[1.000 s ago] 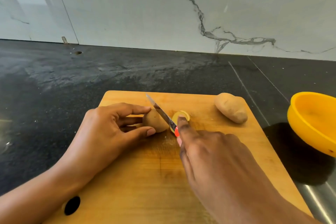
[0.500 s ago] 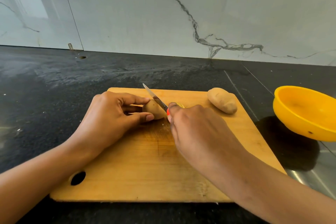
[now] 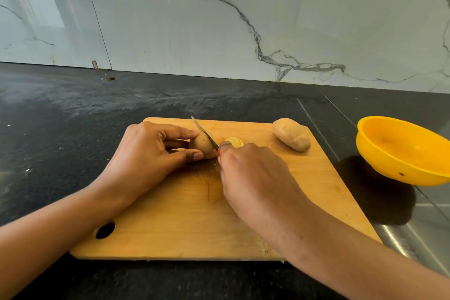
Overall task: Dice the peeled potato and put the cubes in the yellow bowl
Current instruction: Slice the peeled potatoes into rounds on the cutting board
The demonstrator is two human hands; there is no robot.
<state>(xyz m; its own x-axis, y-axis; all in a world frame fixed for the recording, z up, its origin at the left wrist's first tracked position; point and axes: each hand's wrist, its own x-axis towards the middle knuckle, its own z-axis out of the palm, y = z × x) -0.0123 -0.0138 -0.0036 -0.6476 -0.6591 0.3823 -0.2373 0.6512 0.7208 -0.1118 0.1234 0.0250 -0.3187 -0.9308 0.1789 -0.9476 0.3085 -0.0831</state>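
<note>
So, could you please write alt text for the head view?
On a wooden cutting board, a person's left hand holds a partly sliced potato while the right hand cuts it with a knife. Cut slices lie beside the blade, a whole potato sits near the board's far right corner, and a yellow bowl stands on the black counter.

We see a black stone desk (image 3: pixel 73 129) carrying a wooden cutting board (image 3: pixel 185 221) and, at right, a tilted yellow bowl (image 3: pixel 399 153).
</note>
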